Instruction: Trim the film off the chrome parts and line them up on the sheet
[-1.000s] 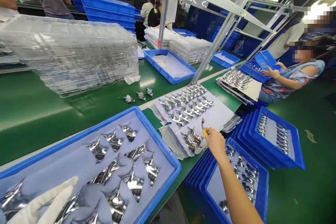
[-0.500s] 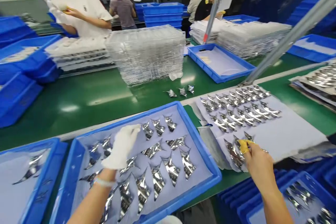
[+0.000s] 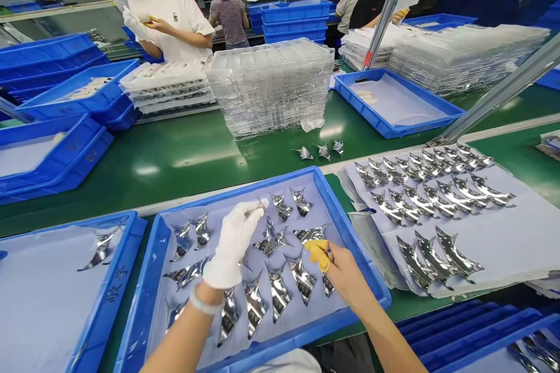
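Observation:
My left hand, in a white glove, is over the blue tray and pinches the tip of a shiny chrome piece lifted above the grey liner. Several more chrome pieces lie in that tray. My right hand, bare with yellow finger covers, hovers over the tray's right side. Its fingers are pinched together, and what they hold is unclear. To the right, a white sheet carries rows of the same chrome pieces.
Three loose chrome pieces lie on the green belt. Behind them stand stacked clear plastic trays and a blue tray. A second lined blue tray sits at left. A slanted metal post rises at right. A person in a white shirt works opposite.
My right hand left the white sheet and moved left over the blue tray. My left hand pinched a chrome piece and raised it. The view panned left.

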Motion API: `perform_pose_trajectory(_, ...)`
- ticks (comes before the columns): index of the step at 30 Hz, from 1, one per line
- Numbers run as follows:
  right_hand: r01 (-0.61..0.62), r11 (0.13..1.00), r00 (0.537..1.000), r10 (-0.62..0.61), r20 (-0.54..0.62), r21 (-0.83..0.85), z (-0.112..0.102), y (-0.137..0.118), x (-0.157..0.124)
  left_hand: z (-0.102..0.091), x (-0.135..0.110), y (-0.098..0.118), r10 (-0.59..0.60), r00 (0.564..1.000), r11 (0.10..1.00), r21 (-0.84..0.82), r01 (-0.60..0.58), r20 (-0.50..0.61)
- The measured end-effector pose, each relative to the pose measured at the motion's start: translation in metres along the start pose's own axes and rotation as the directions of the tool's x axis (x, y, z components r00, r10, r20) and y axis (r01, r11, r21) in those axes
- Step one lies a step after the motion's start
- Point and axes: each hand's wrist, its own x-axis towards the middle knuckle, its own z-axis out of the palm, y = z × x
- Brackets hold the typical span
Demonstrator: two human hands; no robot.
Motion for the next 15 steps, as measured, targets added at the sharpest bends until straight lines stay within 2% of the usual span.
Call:
perform_pose_trajectory(3,-0.037,0.985,0.994,0.019,0.108,0.168,0.023,-0.015,0.001,-0.006,-0.040,0.018,-0.009,0.999,0.973,-0.230,0.017,0.035)
perform_pose_trajectory(5,-0.100,0.941,0.976,0.029,0.217,0.323,0.037,-0.024,-0.002,-0.005,-0.059,0.025,-0.056,0.998,0.902,-0.427,0.067,0.038)
perform_pose_trajectory(8,-0.210,0.854,0.944,0.050,0.327,0.476,0.052,-0.034,-0.008,-0.003,-0.074,0.028,-0.102,0.994,0.795,-0.597,0.108,0.045)
perform_pose_trajectory(12,-0.258,0.807,0.948,0.106,0.299,0.532,0.056,-0.039,-0.015,-0.008,-0.086,0.026,-0.152,0.986,0.740,-0.653,0.163,0.073)
perform_pose_trajectory(15,-0.221,0.844,0.968,0.127,0.217,0.489,0.054,-0.043,-0.018,-0.014,-0.095,0.027,-0.099,0.995,0.772,-0.630,0.086,0.015)
